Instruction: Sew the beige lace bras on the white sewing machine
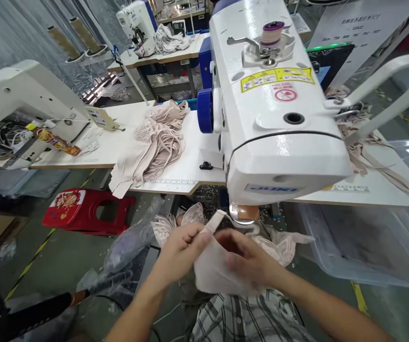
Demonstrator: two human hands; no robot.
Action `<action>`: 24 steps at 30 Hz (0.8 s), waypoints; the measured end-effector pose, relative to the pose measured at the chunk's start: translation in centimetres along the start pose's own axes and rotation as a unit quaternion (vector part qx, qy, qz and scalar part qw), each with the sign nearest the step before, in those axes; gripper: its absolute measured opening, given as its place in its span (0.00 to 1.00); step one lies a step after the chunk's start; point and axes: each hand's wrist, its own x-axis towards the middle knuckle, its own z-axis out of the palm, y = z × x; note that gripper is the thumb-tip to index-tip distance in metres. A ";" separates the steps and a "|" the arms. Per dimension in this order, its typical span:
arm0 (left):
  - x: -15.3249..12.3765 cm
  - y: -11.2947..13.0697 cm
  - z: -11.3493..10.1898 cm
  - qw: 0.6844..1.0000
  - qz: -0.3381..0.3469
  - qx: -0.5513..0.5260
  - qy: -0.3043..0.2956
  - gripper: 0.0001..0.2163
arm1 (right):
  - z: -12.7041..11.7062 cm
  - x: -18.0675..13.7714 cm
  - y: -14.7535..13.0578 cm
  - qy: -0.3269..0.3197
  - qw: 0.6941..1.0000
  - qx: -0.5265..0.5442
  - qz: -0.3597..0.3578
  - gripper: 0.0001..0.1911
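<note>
Between my hands is a pale beige bra (209, 270), held up in front of my lap with a short strap end (214, 222) pointing up. My left hand (185, 247) pinches it at the base of that strap, thumb on top. Blurred by motion, my right hand (247, 259) is curled around the cloth a little to the right. Just beyond both hands is the head of a white sewing machine (286, 166). More lace bra pieces (279, 247) hang below the machine, partly hidden behind my hands and the bra.
On the white table (193, 171) to the left lies a heap of beige bras (154, 147). Beige straps (365, 156) lie right of the machine. A clear plastic bin (361, 251) stands at the right, a red stool (86, 211) at the left. Further sewing machines (22, 104) stand beyond.
</note>
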 end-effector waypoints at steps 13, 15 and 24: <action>3.3 -10.5 3.9 0.991 -0.089 -0.031 0.096 0.18 | -1.2 4.0 9.3 0.260 0.935 -0.215 -0.106 0.08; 3.5 -10.9 5.3 0.991 -0.088 -0.069 0.079 0.20 | -1.8 3.4 9.7 0.243 0.907 -0.307 -0.153 0.05; 2.5 -8.9 5.9 0.988 -0.078 -0.084 0.100 0.16 | -4.0 1.3 7.5 0.206 0.852 -0.461 -0.136 0.16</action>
